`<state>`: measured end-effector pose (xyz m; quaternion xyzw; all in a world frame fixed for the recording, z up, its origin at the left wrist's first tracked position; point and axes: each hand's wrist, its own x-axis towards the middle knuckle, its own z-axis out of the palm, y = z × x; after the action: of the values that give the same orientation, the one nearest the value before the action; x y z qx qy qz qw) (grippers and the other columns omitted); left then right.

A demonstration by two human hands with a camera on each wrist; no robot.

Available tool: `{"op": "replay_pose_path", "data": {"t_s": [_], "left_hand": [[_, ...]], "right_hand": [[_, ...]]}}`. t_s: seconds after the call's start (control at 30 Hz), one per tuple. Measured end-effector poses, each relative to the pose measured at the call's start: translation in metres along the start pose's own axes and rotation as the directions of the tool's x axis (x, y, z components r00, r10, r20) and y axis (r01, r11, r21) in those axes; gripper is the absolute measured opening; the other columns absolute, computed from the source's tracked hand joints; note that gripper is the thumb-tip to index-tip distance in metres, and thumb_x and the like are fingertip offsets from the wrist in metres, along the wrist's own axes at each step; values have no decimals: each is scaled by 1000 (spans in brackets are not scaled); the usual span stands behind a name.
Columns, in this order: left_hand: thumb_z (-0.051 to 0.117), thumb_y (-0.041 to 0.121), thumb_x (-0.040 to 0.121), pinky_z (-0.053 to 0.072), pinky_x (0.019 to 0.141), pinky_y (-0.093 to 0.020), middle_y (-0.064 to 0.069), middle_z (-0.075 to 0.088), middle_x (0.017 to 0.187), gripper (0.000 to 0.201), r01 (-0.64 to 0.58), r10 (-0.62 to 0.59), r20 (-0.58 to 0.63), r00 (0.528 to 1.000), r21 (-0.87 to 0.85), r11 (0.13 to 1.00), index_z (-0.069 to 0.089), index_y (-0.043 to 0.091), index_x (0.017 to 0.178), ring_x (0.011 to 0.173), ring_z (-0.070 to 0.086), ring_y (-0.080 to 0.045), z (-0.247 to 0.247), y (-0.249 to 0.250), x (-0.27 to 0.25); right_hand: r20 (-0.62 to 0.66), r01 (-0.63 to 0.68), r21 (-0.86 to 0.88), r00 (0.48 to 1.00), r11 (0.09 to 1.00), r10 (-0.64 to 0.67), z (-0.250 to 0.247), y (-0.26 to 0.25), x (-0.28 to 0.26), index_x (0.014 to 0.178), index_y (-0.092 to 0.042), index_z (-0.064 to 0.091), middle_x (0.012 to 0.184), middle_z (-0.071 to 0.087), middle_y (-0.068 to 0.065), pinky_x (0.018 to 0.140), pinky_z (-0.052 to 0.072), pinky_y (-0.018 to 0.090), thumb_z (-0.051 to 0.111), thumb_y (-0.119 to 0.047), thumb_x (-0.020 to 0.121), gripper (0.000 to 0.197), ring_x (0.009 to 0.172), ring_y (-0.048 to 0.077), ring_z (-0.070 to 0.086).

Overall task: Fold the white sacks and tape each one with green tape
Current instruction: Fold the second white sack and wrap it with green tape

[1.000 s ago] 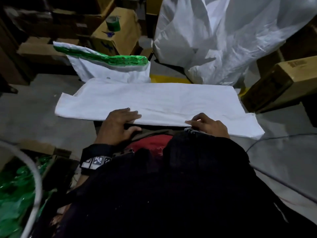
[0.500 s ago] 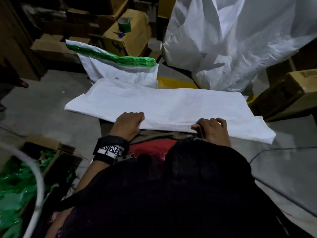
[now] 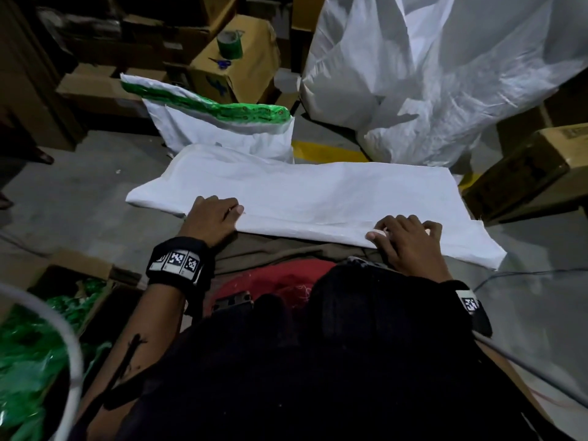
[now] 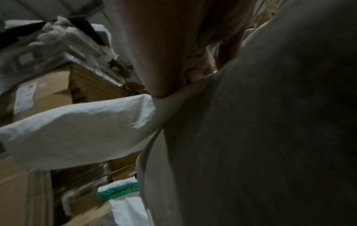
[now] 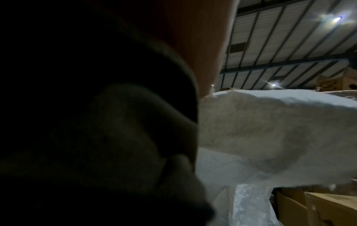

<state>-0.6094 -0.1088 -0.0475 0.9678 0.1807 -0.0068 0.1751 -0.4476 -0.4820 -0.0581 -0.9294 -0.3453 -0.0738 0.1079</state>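
Both hands sit on the near edge of a folded white sack (image 3: 305, 198) that lies flat across the person's lap. Left hand (image 3: 212, 218) has its fingers curled over the folded edge, gripping it toward the sack's left end. Right hand (image 3: 405, 238) pinches the same edge further right, thumb on top near the crease and the fingers bent over the cloth.

From the head view the sack is a long, flat rectangle of woven plastic cloth, matte and faintly creased, with its far edge running straight and its two ends hanging past the knees. Its left end (image 4: 77, 130) shows in the left wrist view as a soft, drooping flap; its right end (image 5: 280, 133) in the right wrist view shows a coarse weave and a frayed edge.

Beyond it on the grey floor (image 3: 79, 192) stands another white sack with a green band (image 3: 210, 106), the band glossy and crinkled across its top. A roll of green tape (image 3: 229, 44) rests on a cardboard box (image 3: 235, 74), just beside a pair of blue-handled scissors (image 3: 221, 63). To the right rises a large heap of white sacking (image 3: 445, 74), crumpled and shiny. A box with green plastic (image 3: 28, 361) sits at the near left.
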Motion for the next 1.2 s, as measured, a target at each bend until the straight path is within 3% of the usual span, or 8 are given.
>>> {"op": "replay_pose_path", "data": {"t_s": [0.17,0.27,0.37,0.57,0.73,0.9,1.03,1.2], "left_hand": [[76,33,88,46,74,-31,-6,70,81,23,123,5,247,969,-499,858,69,11,85,77,62,-18,-26,-23,26],[72,7,90,45,65,-21,-5,67,75,3,183,58,441,896,-485,855,74,9,89,70,58,-10,-48,-33,48],[65,16,96,40,65,-15,14,66,72,9,49,119,483,868,-320,946,71,9,97,68,54,2,-54,-30,61],[34,22,96,25,75,-38,-2,60,89,28,-263,267,-6,964,143,954,60,14,103,87,47,-29,0,-37,15],[35,30,98,30,71,-44,-11,55,88,27,-230,274,-176,946,234,945,53,11,92,78,46,-32,1,-48,7],[25,41,102,38,69,-48,-11,51,70,42,-213,242,-125,962,208,955,51,14,84,70,51,-36,-17,-72,1],[20,56,97,40,73,-45,-5,55,71,60,-210,207,39,978,92,973,59,12,85,75,51,-29,-29,-78,18],[20,48,103,38,72,-48,-10,55,78,51,-175,219,-124,968,297,939,55,14,89,78,50,-33,-21,-111,6]], "right_hand": [[-102,-87,-159,992,984,71,-7,9,-5,103,-42,66,88,58,-9,94,26,47,37,-58,101,33,94,16,54],[-137,-120,-171,986,978,97,-4,13,-4,103,-43,67,75,61,-6,92,28,47,35,-61,101,37,86,18,58],[-75,-118,-78,991,990,112,0,18,8,101,-37,65,64,66,-2,81,35,43,19,-66,100,55,70,24,65],[106,-169,95,982,981,159,9,36,27,99,-29,43,62,65,-1,63,47,40,28,-73,96,46,70,34,66],[-235,-136,-36,964,990,124,6,38,17,85,-16,51,44,37,-3,45,24,26,42,-56,100,44,40,33,55],[-61,-166,-40,985,985,164,11,62,8,73,-18,71,57,62,17,51,35,33,18,-68,99,78,59,40,62],[319,-242,115,928,963,195,1,74,26,52,-22,56,55,63,-2,65,47,36,23,-81,91,79,66,25,61],[16,-156,-67,987,985,157,3,81,18,71,-22,56,58,63,0,64,40,35,29,-72,92,60,66,31,64]]}}
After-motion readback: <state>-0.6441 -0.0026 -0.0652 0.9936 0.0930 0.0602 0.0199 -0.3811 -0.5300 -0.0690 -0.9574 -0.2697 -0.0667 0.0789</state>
